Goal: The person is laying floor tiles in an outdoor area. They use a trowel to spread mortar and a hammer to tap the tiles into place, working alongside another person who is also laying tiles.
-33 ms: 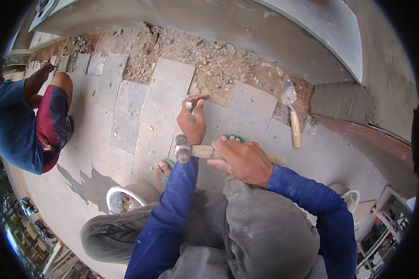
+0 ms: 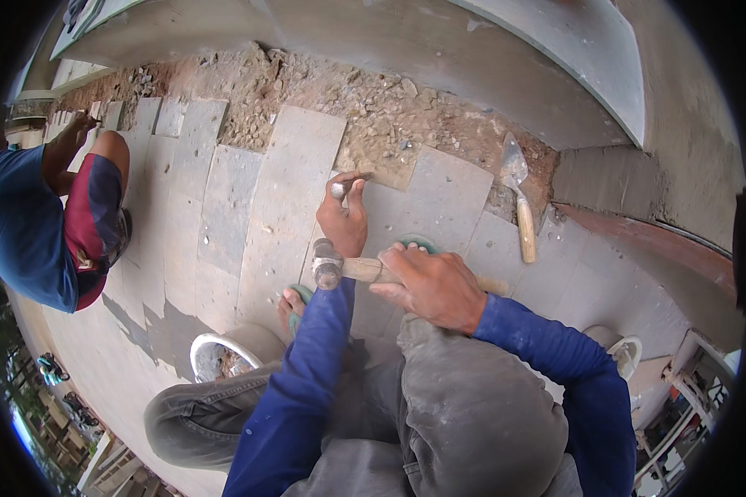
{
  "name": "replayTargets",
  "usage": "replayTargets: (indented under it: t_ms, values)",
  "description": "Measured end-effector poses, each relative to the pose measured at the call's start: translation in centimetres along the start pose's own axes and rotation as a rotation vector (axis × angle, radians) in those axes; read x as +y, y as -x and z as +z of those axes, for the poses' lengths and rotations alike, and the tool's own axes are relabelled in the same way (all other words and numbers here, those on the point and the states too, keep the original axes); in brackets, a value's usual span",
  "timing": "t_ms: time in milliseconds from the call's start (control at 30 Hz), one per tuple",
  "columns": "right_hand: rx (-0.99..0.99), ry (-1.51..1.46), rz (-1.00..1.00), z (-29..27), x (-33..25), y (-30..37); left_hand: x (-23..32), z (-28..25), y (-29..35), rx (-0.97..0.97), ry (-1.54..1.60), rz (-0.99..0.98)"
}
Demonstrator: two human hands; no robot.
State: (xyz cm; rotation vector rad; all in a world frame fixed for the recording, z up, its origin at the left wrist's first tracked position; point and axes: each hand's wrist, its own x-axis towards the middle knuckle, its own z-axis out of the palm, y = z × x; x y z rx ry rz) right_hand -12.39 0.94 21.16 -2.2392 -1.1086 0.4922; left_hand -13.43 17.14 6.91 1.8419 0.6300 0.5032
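My left hand [image 2: 342, 222] is closed around a short metal chisel [image 2: 340, 189], whose tip points right toward the edge of a grey tile [image 2: 373, 199] beside bare, sandy ground. My right hand [image 2: 439, 286] grips the wooden handle of a hammer [image 2: 327, 267]. The hammer's steel head hangs over my left wrist, nearer to me than the chisel. To the right, a trowel [image 2: 525, 224] with a wooden handle lies across the tiles, its blade at the edge of the rubble.
Broken rubble [image 2: 307, 87] runs along the foot of a grey wall [image 2: 389, 41]. A bucket [image 2: 253, 344] of debris stands by my left leg, another bucket [image 2: 626, 352] at the right. On the left, another person [image 2: 29, 224] crouches over the tiles.
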Motion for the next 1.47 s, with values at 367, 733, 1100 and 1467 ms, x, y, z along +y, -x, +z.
replayTargets:
  t_ms: [367, 733, 1100, 1467]
  values:
    - [0.177, -0.065, -0.215, -2.6, -0.2, -0.4, -1.6, 1.4, 1.6, 0.029, -0.075, 0.138]
    - [0.148, -0.002, -0.228, -2.1, 3.8, 0.6, -1.9, 2.5, 2.7, -0.004, 0.025, 0.068]
    - [-0.032, 0.202, 0.041, -1.8, 5.0, -0.1, -3.9, 2.5, 2.7, -0.01, 0.053, 0.07]
    - [0.118, -0.149, 0.075, -1.1, 1.9, 2.2, -0.9, 0.9, 2.1, -0.145, 0.029, -0.121]
